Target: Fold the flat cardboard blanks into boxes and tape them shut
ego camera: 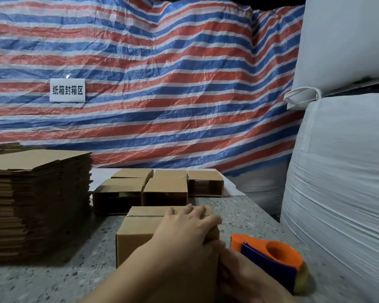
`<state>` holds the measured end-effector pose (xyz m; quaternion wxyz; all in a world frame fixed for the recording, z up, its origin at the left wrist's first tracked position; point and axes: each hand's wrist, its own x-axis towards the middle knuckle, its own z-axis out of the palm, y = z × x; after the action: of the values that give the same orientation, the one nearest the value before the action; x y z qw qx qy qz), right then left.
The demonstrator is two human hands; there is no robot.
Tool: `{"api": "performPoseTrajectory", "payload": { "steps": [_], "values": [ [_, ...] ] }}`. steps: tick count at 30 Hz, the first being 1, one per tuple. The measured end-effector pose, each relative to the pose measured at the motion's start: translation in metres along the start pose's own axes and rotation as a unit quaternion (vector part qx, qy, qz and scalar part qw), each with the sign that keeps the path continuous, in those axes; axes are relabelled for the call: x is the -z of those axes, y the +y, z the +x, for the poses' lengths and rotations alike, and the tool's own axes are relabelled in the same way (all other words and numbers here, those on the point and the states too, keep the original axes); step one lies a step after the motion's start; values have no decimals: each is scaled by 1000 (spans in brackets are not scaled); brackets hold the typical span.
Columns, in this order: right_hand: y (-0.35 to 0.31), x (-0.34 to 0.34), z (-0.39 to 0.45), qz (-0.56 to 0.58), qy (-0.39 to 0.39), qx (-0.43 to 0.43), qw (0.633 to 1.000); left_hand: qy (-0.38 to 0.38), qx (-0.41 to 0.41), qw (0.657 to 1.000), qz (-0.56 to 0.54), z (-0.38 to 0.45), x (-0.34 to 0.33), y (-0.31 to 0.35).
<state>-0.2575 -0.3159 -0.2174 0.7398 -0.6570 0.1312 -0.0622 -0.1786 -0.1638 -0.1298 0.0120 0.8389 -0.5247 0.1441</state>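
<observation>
A small folded cardboard box (136,237) stands on the speckled table (48,283) right in front of me. Its top flaps are closed, with the seam showing along the far side. My left hand (184,228) lies flat on the box top, fingers fairly straight and pressing down, the thumb over the right edge. My right hand (239,278), blurred, is at the box's near right corner and grips an orange and blue tape dispenser (278,256). A tall stack of flat cardboard blanks (37,193) sits at the left.
Several folded boxes (164,191) lie on their sides behind the one I hold, open ends facing me. Big white woven sacks (341,171) crowd the table's right edge. A red, white and blue striped tarp (151,88) with a small sign (67,90) hangs behind.
</observation>
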Motion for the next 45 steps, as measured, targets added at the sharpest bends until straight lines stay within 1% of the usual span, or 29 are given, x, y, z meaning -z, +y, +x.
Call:
{"api": "performPoseTrajectory", "payload": {
  "steps": [1,3,5,6,10,13,15,17,19,20,22,24,27,29,30,32,35,37,41,45],
  "values": [
    [0,-2,-5,42,-7,-13,999,-4,1,1000,-3,0,0,0],
    [-4,11,3,104,3,-42,994,-4,2,1000,-10,0,-1,-1],
    [-6,9,6,143,23,-56,988,8,1,1000,-19,-1,-2,0],
    [-7,7,7,149,36,-45,987,11,0,1000,-22,-1,-2,0],
    [-1,-6,12,113,42,-60,991,9,12,1000,-14,-1,1,4],
    [5,-9,13,78,65,-80,992,-4,31,1000,0,-2,5,9],
    [4,-6,11,67,42,-80,994,-8,38,999,4,-4,8,9],
    [-2,-1,6,98,22,-74,992,-5,32,999,-2,-5,10,8],
    [-9,5,10,115,32,-49,992,-1,29,999,-19,-4,9,8],
    [-13,5,12,103,31,-27,994,-1,32,999,-29,-4,8,8],
    [-18,-1,15,57,7,1,998,-3,43,998,-41,-2,5,7],
    [-14,-7,15,29,3,28,999,-1,42,998,-35,-2,3,5],
    [-1,-7,15,39,27,54,997,17,23,999,-33,-2,2,4],
    [2,0,14,96,67,55,992,26,15,999,-39,-3,1,4],
    [-2,3,11,119,75,69,988,28,13,999,-39,-4,1,4],
    [-16,7,4,130,63,100,984,24,9,999,-37,-4,2,4],
    [-36,6,-7,62,51,120,989,16,4,999,-31,-4,3,4],
    [-43,1,-12,30,61,100,993,16,6,999,-29,-4,4,4],
    [-48,0,-16,64,63,39,995,26,27,998,-43,-5,3,6],
    [-59,2,-16,72,44,33,996,30,34,998,-49,-6,4,7]
  ]
}}
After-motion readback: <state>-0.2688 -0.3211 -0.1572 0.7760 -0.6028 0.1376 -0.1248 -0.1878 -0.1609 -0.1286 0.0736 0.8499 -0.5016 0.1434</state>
